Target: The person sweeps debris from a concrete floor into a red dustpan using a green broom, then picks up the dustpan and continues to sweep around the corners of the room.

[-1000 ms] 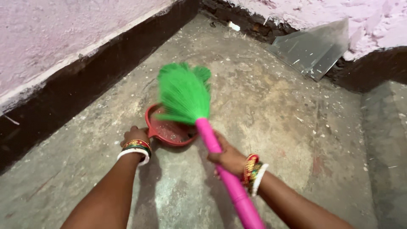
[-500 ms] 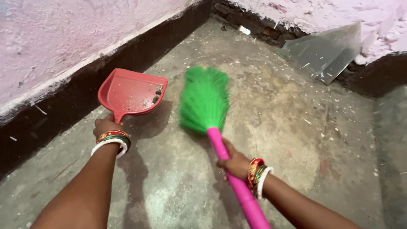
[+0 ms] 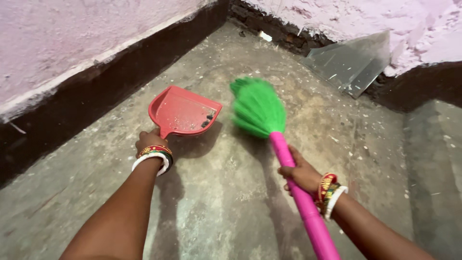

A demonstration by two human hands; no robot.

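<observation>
Two walls, pink above, dark below, meeting at a concrete floor (image 3: pixel 231 202). Metal sheet (image 3: pixel 349 65) leaning in the far corner. Green-bristled broom (image 3: pixel 274 135), pink handle wrapped by right hand (image 3: pixel 301 173), bristles on the floor. Red dustpan (image 3: pixel 183 111), tilted, handle clasped by left hand (image 3: pixel 150 142). Dark crumbs (image 3: pixel 208 118) inside.

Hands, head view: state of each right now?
Left hand: closed on the handle of the red dustpan.
Right hand: closed around the pink handle of the green broom.
</observation>
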